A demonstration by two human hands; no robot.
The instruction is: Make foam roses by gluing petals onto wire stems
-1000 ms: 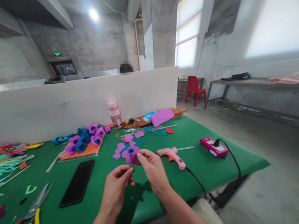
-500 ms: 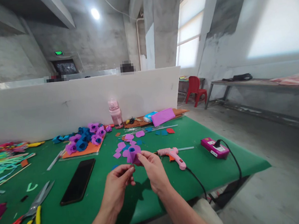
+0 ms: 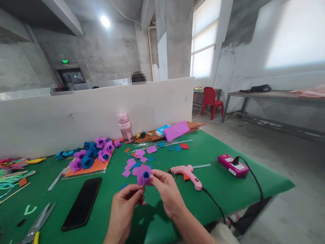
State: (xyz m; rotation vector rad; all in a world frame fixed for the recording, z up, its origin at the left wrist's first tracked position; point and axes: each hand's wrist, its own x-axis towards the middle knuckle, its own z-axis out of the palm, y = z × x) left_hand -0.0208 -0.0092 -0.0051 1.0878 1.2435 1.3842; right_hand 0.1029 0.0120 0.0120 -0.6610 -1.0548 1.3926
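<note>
A purple paper flower (image 3: 141,178) with a rolled blue centre is held up over the green table. My right hand (image 3: 167,192) pinches its right side between thumb and fingers. At the flower's lower left edge, the closed fingertips of my left hand (image 3: 126,207) grip a purple petal. Loose purple paper petals (image 3: 130,162) and a few blue ones lie just behind the flower. To the right of my right hand rests a pink hot glue gun (image 3: 186,173), its nozzle pointing left and a clear glue stick out of its back.
Finished purple and blue flowers (image 3: 90,155) sit on orange paper at the left. A black phone (image 3: 82,203) and scissors (image 3: 32,232) lie nearer me. A magenta power socket (image 3: 233,165) with a cable is at the right. Behind stand a pink bottle (image 3: 125,127) and a white partition (image 3: 93,116).
The flower has turned and tipped, its blue centre now lower and facing me more. My left fingertips have come onto its lower left petal edge. The view has shifted slightly.
</note>
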